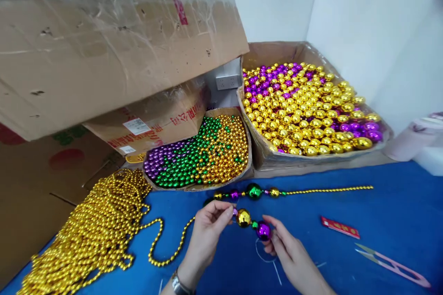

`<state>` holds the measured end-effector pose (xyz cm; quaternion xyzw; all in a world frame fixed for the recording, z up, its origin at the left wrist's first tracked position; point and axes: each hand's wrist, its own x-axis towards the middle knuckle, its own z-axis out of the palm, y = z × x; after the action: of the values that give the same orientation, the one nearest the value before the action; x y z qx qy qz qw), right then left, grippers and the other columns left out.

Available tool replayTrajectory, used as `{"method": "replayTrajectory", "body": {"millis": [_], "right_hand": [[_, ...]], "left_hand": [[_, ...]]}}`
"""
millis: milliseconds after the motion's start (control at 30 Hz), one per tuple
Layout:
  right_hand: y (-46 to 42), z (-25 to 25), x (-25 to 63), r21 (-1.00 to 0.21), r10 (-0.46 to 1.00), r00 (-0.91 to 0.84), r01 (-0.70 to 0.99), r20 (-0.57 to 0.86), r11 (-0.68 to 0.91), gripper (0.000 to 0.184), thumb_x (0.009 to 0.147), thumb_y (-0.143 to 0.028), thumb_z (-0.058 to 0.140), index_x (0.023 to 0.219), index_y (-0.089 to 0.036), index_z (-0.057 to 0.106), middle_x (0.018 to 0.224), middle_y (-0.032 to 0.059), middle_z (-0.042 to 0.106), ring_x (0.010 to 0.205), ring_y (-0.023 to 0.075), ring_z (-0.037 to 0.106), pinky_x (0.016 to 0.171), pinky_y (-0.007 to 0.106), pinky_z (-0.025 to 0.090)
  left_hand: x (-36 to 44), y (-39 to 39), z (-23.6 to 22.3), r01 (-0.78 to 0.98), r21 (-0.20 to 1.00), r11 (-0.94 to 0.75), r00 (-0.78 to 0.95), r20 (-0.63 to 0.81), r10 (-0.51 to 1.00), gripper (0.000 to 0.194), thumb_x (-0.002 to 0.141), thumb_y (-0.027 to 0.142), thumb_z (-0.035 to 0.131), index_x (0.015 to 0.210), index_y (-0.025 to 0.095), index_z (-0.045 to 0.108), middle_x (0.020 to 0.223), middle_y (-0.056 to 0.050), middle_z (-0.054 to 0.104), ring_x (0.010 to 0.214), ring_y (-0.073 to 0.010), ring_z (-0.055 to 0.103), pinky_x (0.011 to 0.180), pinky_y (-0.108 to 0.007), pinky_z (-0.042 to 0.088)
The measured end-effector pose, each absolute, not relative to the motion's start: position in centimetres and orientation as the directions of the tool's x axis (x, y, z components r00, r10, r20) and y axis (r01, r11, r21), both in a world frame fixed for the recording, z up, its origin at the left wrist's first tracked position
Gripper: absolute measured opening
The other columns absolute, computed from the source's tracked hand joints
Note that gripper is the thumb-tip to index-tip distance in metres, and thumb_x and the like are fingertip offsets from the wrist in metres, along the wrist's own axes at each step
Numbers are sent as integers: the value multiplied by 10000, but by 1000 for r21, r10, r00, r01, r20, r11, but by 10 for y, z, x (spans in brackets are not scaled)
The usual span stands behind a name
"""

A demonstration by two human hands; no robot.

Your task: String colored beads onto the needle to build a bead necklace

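My left hand (pixel 206 235) pinches one end of a short string of beads, next to a large gold bead (pixel 243 217). My right hand (pixel 287 249) pinches the other end by a large purple bead (pixel 263 230); a thin white thread (pixel 265 258) hangs below it. A small green bead sits between the two large ones. Just beyond my hands lies a finished strand (pixel 277 191) with gold, purple and green beads and a gold bead chain running right. A big heap of gold bead chain (pixel 93 230) lies at the left on the blue table (pixel 380 212).
A small box of purple, green and gold beads (pixel 199 152) stands behind the strand. A larger box of big gold and purple beads (pixel 304 106) stands at the back right. Cardboard cartons (pixel 104 41) tower at the left. Pink snips (pixel 394 265) and a red packet (pixel 339 227) lie right.
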<state>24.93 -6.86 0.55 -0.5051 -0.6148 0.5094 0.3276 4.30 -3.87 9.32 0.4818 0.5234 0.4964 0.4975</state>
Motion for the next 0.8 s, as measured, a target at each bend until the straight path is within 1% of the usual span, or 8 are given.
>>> {"method": "replayTrajectory", "body": {"millis": [67, 167, 233, 333, 533, 633, 700, 800], "right_hand": [[-65, 0, 257, -913, 951, -302, 404, -68, 63, 431, 963, -275, 249, 1385, -222, 316, 838, 40, 654, 797, 190, 637, 762, 331, 475], [-59, 10, 270, -818, 945, -322, 526, 61, 232, 470, 914, -184, 315, 1382, -218, 339, 1101, 91, 607, 1015, 211, 591, 873, 357, 447], [-55, 31, 273, -800, 941, -305, 524, 144, 292, 425, 928, -192, 322, 1345, -242, 386, 1243, 84, 532, 1120, 200, 534, 928, 342, 421], [-51, 69, 268, -838, 928, -314, 435, 202, 330, 354, 971, -273, 333, 1317, -301, 405, 1226, 38, 547, 1076, 160, 553, 917, 291, 429], [-49, 98, 259, -817, 852, -444, 359, 275, 451, 226, 972, -297, 377, 1011, -245, 594, 848, 7, 615, 753, 130, 585, 679, 224, 440], [-49, 94, 268, -847, 877, -394, 334, 273, 414, 231, 975, -310, 374, 976, -228, 590, 744, -9, 581, 671, 117, 559, 634, 217, 420], [-51, 93, 274, -887, 898, -369, 293, 240, 358, 226, 976, -330, 374, 998, -223, 571, 704, -20, 550, 642, 111, 544, 619, 213, 416], [-58, 99, 276, -926, 910, -362, 230, 203, 298, 240, 966, -372, 387, 962, -211, 565, 661, -29, 496, 614, 112, 501, 589, 221, 396]], "left_hand": [[45, -43, 96, 107, 994, -25, -22, 27, 999, 146, 801, 303, 649, 795, 157, 650, 875, -58, 695, 733, -143, 594, 663, -238, 468], [48, -48, 112, 257, 944, -205, 21, 207, 978, 95, 840, 267, 603, 802, 186, 633, 961, -44, 684, 850, -159, 610, 739, -252, 469], [52, -49, 128, 314, 898, -308, 63, 304, 951, 58, 850, 236, 591, 823, 202, 629, 969, -31, 679, 887, -160, 611, 773, -258, 466], [61, -49, 154, 302, 868, -393, 118, 375, 919, 36, 851, 203, 589, 845, 207, 624, 972, -28, 677, 885, -159, 618, 791, -269, 474], [77, -51, 169, 132, 878, -460, 57, 457, 888, 64, 864, 174, 569, 867, 218, 615, 953, -14, 671, 868, -143, 617, 762, -250, 491], [85, -58, 142, 86, 909, -407, 34, 406, 913, 211, 895, 199, 510, 1095, 249, 556, 1130, -44, 619, 982, -171, 592, 846, -314, 484], [93, -62, 119, 184, 902, -389, 141, 368, 919, 365, 865, 218, 548, 1223, 243, 485, 1209, -73, 578, 1066, -202, 554, 911, -360, 453], [108, -62, 89, 317, 808, -496, 372, 374, 849, 446, 767, 292, 654, 1184, 214, 518, 1183, -85, 589, 1080, -238, 535, 932, -381, 427]]}}
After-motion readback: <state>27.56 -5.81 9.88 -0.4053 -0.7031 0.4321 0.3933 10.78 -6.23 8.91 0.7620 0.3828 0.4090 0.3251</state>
